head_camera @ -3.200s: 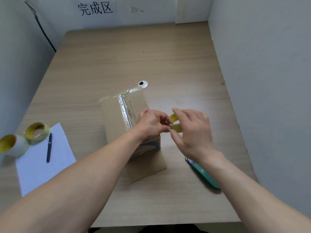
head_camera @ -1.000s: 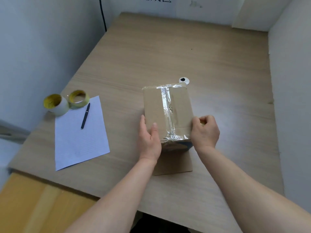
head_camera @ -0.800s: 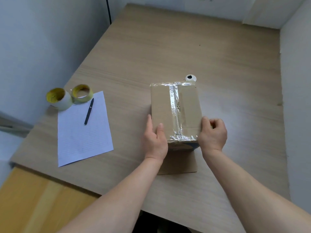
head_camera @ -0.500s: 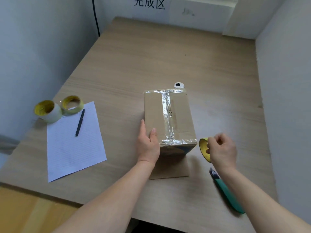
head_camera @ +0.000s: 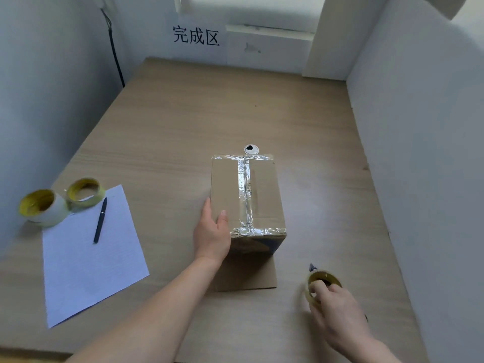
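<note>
A cardboard box (head_camera: 227, 195) stands in the middle of the wooden table (head_camera: 170, 132), its top seam and both ends sealed with shiny clear tape. My left hand (head_camera: 212, 235) lies flat against the box's near left side, thumb on the top edge. At the near right, my right hand (head_camera: 334, 314) grips a roll of clear tape (head_camera: 323, 280) with a yellow core, low over the table. The hand hides most of the teal cutter; only its dark tip (head_camera: 311, 267) shows.
A white sheet of paper (head_camera: 89, 260) with a black pen (head_camera: 100, 220) lies at the left. Two more tape rolls (head_camera: 42, 208) (head_camera: 84, 191) sit beside it. A cable grommet (head_camera: 251, 149) is behind the box. Walls enclose the table on three sides.
My right hand has left the box's near right corner, carrying the tape roll back and to the right, down toward the table. My left hand stays on the box.
</note>
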Motion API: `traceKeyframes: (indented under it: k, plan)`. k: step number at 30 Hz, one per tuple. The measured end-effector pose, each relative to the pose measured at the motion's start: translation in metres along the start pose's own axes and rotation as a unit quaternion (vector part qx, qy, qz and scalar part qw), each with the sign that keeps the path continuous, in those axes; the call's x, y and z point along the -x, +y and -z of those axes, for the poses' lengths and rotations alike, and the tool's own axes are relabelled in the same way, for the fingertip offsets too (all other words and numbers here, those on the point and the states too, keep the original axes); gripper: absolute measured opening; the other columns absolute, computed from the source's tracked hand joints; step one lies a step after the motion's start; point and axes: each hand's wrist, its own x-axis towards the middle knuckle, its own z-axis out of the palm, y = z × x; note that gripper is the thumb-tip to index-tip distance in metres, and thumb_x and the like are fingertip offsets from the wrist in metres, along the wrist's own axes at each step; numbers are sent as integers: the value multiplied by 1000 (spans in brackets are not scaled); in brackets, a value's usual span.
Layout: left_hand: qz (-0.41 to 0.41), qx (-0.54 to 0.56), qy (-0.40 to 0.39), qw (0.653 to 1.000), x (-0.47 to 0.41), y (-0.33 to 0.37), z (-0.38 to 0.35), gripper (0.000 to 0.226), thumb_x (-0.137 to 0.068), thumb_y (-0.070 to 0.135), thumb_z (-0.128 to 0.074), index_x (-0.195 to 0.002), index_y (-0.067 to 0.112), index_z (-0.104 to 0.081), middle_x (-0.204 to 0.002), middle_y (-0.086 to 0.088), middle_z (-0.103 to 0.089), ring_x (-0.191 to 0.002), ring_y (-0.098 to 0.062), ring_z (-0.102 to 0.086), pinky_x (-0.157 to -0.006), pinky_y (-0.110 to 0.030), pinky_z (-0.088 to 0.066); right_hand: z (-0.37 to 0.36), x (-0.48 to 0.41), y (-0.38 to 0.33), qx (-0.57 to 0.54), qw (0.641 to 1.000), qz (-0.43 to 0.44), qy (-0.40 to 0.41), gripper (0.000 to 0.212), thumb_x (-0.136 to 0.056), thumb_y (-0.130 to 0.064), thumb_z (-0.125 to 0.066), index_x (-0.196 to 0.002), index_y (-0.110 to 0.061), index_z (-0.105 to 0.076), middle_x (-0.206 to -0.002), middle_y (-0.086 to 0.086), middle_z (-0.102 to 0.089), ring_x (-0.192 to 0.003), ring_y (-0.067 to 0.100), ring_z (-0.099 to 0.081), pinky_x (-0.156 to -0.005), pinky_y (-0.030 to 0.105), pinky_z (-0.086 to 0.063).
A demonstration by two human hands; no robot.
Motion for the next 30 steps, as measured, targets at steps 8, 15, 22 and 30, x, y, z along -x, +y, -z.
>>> traceKeyframes:
  k: [8,15,22,30]
  plan:
    - [30,-52,-18,998,-14,18,15,63,-90,30,-59,-146,20,-32,-145,3,-48,-127,-23,-52,-95,-31,-40,16,-26,-20,-98,988,-51,110,16,-85,-40,-61,-84,-24,-62,-85,-11,-60,-83,19,-52,-71,31,-40]
    - [-35,-240,-36,969,-1,23,-1,76,-96,57,-42,-154,24,-7,-157,-3,-20,-124,-34,-50,-91,-42,-44,47,-130,-120,-339,915,-206,79,56,-97,-48,-49,-144,-22,-36,-138,1,-54,-124,24,-53,-96,37,-44]
    - [-19,-291,-52,955,-5,22,-2,78,-95,60,-41,-155,29,-3,-147,-6,-36,-123,-34,-51,-93,-43,-44,40,-144,-108,-299,942,-150,25,41,-97,-39,-50,-134,-28,-36,-106,-10,-65,-93,28,-65,-70,32,-37]
    - [-69,-331,-70,938,-78,62,-8,84,-90,67,-46,-154,36,-1,-158,-11,-12,-129,-38,-46,-100,-44,-41,36,-147,-95,-322,940,-108,-34,71,-90,-57,-39,-149,-23,-22,-138,-2,-55,-122,25,-56,-95,38,-47]
